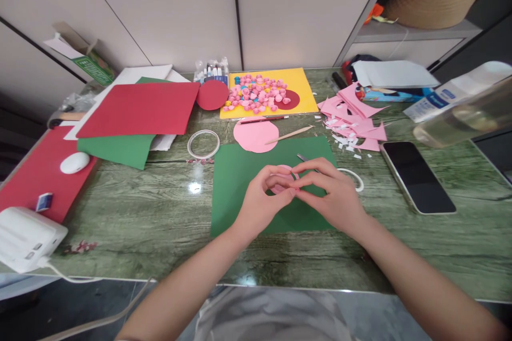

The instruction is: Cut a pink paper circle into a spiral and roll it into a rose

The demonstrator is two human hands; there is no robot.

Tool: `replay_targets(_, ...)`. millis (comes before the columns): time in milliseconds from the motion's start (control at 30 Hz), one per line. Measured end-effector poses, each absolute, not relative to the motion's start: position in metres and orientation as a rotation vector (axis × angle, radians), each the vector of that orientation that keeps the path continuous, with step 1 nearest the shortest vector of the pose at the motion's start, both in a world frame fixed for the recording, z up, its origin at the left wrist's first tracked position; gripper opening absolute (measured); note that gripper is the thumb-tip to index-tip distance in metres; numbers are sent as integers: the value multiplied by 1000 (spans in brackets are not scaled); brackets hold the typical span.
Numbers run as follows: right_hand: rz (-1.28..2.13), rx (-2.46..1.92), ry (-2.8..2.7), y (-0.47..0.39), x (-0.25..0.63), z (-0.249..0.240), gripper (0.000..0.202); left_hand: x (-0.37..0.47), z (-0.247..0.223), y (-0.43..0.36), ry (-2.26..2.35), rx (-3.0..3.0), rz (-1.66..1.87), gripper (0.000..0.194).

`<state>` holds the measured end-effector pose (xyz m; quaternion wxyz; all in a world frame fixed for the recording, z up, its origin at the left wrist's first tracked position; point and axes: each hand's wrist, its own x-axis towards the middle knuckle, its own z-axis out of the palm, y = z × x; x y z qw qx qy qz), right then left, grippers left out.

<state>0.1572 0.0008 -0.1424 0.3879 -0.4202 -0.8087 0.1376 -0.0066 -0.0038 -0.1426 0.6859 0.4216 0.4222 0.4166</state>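
Over the green sheet [236, 181], my left hand [266, 192] and my right hand [332, 189] meet fingertip to fingertip. Between them is a curved pink paper strip [279, 187], pinched by the fingers of both hands and partly hidden by them. It looks like a cut spiral, with a small rolled end at the fingertips. A thin metal tool [303, 158] lies on the green sheet just beyond my right hand. Farther back are a pink paper disc [254, 137], a pointed wooden stick [290, 134] and a dark red pencil [264, 119].
Many small pink rolled paper flowers [256, 93] lie on a yellow sheet [306, 82]. Pink scraps [360, 120], a phone [418, 177] and a bottle [460, 122] are at right. Tape rolls [204, 144] flank the green sheet. Red paper [140, 109] and a white charger [30, 237] sit left.
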Motion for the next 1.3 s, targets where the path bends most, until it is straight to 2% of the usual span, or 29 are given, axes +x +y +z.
replay_targets(300,382,-1154,-2086,-2,156,-143,18,-3,-142,-5,942,925,906,27)
replay_targets(567,338,-1098,-2090,1,159,-140,8,-8,-147,-4,927,821,963,27)
replay_targets(833,445,-996,-2168,1,159,-146,24,-8,-145,-2,967,881,926,26)
replay_targets(1100,341,-1079,-2077,0,156,-144,7,-7,-144,-3,955,958,950,27)
replay_targets(1300,394,-1133,-2062,-2,155,-145,15,-4,-144,-5,945,954,928,25)
